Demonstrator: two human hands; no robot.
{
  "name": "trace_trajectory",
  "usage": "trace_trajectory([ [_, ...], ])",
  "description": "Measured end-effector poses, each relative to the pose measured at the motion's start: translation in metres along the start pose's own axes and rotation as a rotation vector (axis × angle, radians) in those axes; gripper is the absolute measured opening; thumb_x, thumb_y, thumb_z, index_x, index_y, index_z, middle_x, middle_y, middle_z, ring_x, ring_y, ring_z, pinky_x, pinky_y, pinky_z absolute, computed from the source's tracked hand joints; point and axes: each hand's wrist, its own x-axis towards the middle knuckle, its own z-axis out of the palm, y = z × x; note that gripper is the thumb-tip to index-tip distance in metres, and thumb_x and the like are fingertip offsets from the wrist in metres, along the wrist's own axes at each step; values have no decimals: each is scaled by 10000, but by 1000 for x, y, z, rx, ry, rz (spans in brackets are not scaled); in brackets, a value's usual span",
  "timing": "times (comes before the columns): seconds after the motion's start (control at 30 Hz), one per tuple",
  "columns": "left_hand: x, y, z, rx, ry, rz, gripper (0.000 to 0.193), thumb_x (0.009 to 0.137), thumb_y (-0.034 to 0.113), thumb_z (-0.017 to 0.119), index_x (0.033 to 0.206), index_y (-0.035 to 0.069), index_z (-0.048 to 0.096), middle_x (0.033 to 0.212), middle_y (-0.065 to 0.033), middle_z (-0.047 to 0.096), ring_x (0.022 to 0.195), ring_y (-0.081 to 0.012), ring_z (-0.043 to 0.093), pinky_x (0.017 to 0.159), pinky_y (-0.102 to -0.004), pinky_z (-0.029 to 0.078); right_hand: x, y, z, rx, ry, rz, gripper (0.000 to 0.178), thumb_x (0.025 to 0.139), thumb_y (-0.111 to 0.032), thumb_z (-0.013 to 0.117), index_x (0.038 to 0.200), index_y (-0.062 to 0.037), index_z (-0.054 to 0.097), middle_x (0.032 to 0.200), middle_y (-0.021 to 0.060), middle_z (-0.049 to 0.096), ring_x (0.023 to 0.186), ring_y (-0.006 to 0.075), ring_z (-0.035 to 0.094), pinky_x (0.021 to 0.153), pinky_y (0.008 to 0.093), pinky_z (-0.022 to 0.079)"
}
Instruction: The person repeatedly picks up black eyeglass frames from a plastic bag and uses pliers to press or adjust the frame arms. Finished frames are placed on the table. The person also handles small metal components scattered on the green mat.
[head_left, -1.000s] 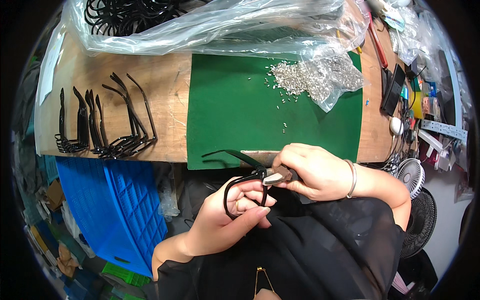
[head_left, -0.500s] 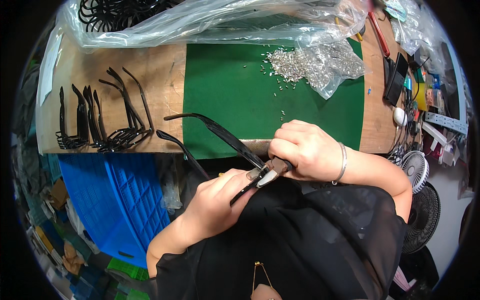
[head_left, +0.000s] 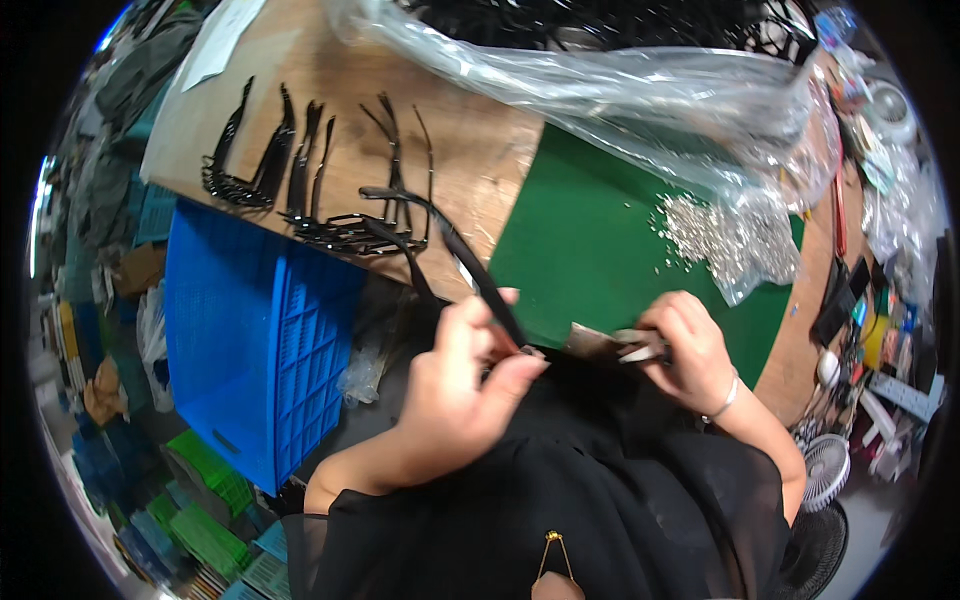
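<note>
My left hand (head_left: pixel 450 400) pinches a black eyeglass frame (head_left: pixel 465 262) near its hinge, with thumb and fingers closed; its temples point up and left past the table's front edge. Apart from it, to the right, my right hand (head_left: pixel 692 352) grips metal-jawed pliers (head_left: pixel 640 349), slightly blurred, their jaws pointing left. The pliers do not touch the frame. A pile of tiny silvery metal pieces (head_left: pixel 692 232) lies on the green mat (head_left: pixel 590 230), beside a clear bag (head_left: pixel 757 245) of similar pieces.
Several black eyeglass frames (head_left: pixel 365 237) stand in a row at the left table edge. Below them is a blue crate (head_left: pixel 228 340). A large clear plastic bag (head_left: pixel 600 85) with black frames lies at the back. Cables, a phone and a small white fan (head_left: pixel 826 470) sit at right.
The pliers have come off the eyeglass frame; my right hand has moved right with them, and my left hand still holds the frame. The whole view has turned and shifted.
</note>
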Motion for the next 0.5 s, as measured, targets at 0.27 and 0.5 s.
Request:
trace_trajectory([
  [0.27, -1, 11, -31, -66, 199, -139, 365, 854, 53, 525, 1157, -58, 354, 780, -97, 584, 706, -115, 571, 655, -227, 471, -15, 18, 15, 50, -107, 214, 264, 646, -60, 670, 848, -22, 505, 751, 109, 505, 696, 292, 500, 623, 353, 421],
  [0.5, 43, 7, -79, 30, 139, -320, 253, 860, 141, 535, 1054, -10, 481, 738, -57, 576, 631, -94, 554, 592, -217, 473, -15, 19, 14, 43, -133, 229, 247, 640, -48, 660, 831, -23, 506, 749, 119, 502, 693, 299, 501, 622, 361, 419],
])
